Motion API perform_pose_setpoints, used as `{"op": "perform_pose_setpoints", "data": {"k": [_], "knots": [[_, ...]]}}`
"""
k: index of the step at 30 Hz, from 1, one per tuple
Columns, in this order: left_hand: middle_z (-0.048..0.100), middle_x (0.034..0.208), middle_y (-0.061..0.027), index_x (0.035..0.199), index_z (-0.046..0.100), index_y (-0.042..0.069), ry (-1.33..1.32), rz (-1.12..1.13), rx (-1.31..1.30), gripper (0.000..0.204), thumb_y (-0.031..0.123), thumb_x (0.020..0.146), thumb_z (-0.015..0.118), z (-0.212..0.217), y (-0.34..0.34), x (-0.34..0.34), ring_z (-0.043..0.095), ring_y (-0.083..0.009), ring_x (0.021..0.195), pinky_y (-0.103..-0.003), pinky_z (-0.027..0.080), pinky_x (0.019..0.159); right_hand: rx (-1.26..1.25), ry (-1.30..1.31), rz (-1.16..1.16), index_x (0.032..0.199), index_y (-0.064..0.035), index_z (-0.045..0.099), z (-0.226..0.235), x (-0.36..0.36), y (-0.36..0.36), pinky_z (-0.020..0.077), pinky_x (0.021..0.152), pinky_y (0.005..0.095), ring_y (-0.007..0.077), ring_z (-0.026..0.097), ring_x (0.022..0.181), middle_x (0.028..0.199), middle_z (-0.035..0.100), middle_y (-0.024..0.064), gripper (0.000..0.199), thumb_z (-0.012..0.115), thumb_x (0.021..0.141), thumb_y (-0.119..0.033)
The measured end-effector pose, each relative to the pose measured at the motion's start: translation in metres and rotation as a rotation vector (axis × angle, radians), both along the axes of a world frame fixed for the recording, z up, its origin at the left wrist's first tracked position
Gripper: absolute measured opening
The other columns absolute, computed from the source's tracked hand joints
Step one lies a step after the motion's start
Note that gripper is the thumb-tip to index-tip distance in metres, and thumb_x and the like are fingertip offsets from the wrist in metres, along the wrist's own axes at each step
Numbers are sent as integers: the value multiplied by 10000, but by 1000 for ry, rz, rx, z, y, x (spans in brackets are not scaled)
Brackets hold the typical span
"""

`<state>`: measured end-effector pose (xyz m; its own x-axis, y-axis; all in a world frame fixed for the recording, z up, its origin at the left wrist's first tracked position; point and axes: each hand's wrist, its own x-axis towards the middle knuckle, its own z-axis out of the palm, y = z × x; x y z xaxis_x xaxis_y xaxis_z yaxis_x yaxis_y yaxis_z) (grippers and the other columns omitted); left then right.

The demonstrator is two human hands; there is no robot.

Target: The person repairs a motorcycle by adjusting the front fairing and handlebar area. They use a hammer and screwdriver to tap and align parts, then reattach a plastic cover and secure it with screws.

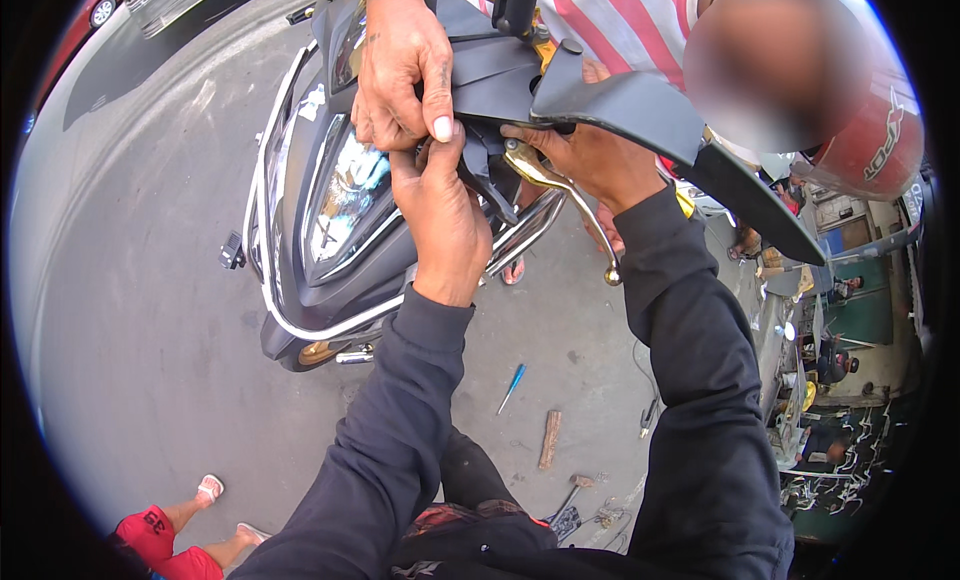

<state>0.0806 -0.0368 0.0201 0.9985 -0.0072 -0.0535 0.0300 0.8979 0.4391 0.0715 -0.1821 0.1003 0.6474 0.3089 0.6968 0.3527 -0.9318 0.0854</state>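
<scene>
Both hands (520, 180) grip down-right-pointing gold lever (570, 200).

No packages, labels, signs or screens can be made out in this view.

Left hand (440, 215): fingertips hidden behind another person's hand (400, 65).
Right hand (590, 160): palm hidden under the black panel (640, 105).
Scooter (330, 230): handlebar top cut off by the upper edge.

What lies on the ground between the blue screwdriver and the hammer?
In the head view, a short wooden stick lies on the concrete between the blue screwdriver and the hammer.
</scene>
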Motion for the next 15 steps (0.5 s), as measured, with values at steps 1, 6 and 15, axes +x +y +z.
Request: {"op": "perform_pose_setpoints", "data": {"k": [1,6,15], "knots": [[592,1100,-1,1245,543,76,5,-5,13,339,96,935,681,0,-1,1,559,-124,1070,-348,444,933,-25,-28,5,944,43,673,0,0,1,484,681,432,348,617,804,894,627,166,629,850,704,-511],[597,1086,-1,1235,552,59,41,44,119,316,118,951,675,-2,-3,-9,579,-119,996,-346,467,892,69,150,-34,956,-13,708,3,-7,6,485,729,434,353,613,871,954,619,173,544,833,735,-494],[599,1085,18,1273,562,62,36,-161,-142,319,120,965,627,-8,14,-8,549,-84,1001,-306,448,857,-31,43,-264,956,29,636,2,-9,28,504,683,445,350,629,794,903,639,167,765,826,669,-654]]}}
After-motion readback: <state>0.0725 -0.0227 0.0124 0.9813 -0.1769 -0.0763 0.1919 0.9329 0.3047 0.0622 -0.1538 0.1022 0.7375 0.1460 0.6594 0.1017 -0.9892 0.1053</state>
